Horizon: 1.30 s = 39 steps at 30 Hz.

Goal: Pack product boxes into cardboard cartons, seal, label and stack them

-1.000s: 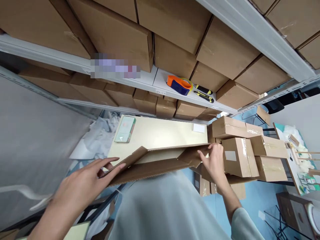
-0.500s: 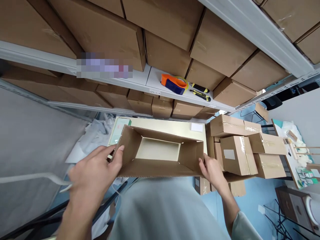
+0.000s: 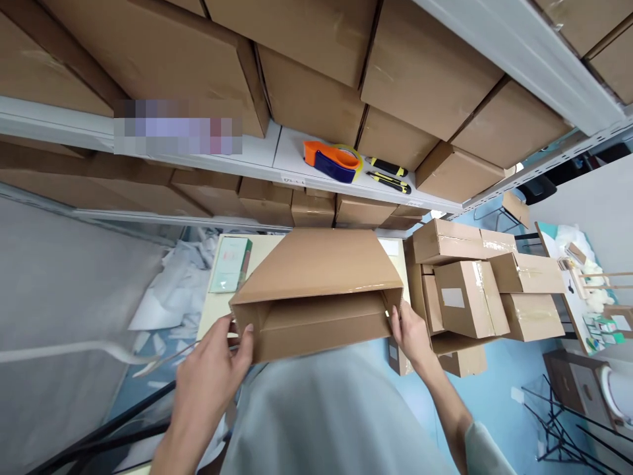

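Tilted since the earlier frame, the carton [image 3: 326, 260] at frame centre appears unfolded, near side unclosed, left hand [image 3: 212, 363] and right hand [image 3: 413, 333] pinching its ends.

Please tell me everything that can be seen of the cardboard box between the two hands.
The cardboard box is long, plain brown, apparently of corrugated board. It is tilted, its open side facing the camera and showing bare inner walls; one broad outer panel faces up. The left hand and right hand hold its opposite ends. It hides part of the pale table. Its far side is hidden.
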Motion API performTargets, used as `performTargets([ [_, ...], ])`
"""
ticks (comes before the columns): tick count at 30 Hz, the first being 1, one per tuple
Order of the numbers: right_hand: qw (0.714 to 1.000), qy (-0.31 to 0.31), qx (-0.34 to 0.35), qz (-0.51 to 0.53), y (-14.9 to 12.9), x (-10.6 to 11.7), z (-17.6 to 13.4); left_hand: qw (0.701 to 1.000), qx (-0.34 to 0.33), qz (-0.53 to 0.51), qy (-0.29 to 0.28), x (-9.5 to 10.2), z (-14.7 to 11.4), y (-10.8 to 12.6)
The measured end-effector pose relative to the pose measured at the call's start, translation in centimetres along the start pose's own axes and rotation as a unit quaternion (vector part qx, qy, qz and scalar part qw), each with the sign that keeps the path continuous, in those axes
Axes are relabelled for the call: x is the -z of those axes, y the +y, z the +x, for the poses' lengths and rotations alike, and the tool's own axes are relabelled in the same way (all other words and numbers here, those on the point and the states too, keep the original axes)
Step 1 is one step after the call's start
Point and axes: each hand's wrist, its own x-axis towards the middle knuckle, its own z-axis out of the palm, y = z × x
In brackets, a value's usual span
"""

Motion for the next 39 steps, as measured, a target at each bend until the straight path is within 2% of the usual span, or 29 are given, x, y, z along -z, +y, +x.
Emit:
performTargets([
  [3,0.999,-0.008,-0.031,0.033,0.2,1.0,0.9,1.0,-0.007,-0.006,0.024,0.9,0.1,1.1],
  [6,0.992,-0.059,-0.094,0.067,0.8,3.0,3.5,0.998,-0.034,-0.003,0.06,2.5,1.5,2.6],
  [9,0.981,-0.12,-0.135,0.073,2.1,4.4,7.8,0.997,-0.045,0.004,0.064,3.8,4.7,4.2],
  [12,0.97,-0.171,-0.156,0.074,3.5,4.5,12.7,1.0,-0.009,0.005,0.014,4.8,8.8,6.0],
  [14,0.964,-0.178,-0.183,0.077,4.3,4.2,15.7,1.0,0.004,0.004,-0.01,5.4,11.4,7.3],
  [16,0.958,-0.182,-0.2,0.091,4.9,3.9,18.2,1.0,-0.014,0.001,-0.01,6.0,13.5,8.5],
  [20,0.954,-0.198,-0.208,0.085,5.2,3.9,20.9,0.998,-0.058,0.016,0.005,6.8,15.5,10.2],
  [24,0.956,-0.213,-0.196,0.051,4.3,4.1,20.0,0.995,-0.077,0.068,-0.021,6.7,14.5,10.8],
  [26,0.96,-0.208,-0.187,0.01,3.4,4.0,18.5,0.99,-0.079,0.109,-0.029,6.1,12.8,10.8],
  [29,0.961,-0.207,-0.177,-0.053,1.6,3.7,16.1,0.981,-0.071,0.182,-0.012,4.6,9.4,11.1],
  [33,0.945,-0.24,-0.184,-0.125,-0.8,3.9,13.5,0.97,-0.078,0.226,-0.035,2.4,5.9,11.6],
  [36,0.926,-0.278,-0.19,-0.17,-2.0,4.5,12.1,0.97,-0.079,0.225,-0.048,1.8,5.3,11.5],
  [39,0.92,-0.304,-0.183,-0.166,-2.3,5.2,10.7,0.973,-0.079,0.213,-0.039,1.7,5.3,11.1],
])
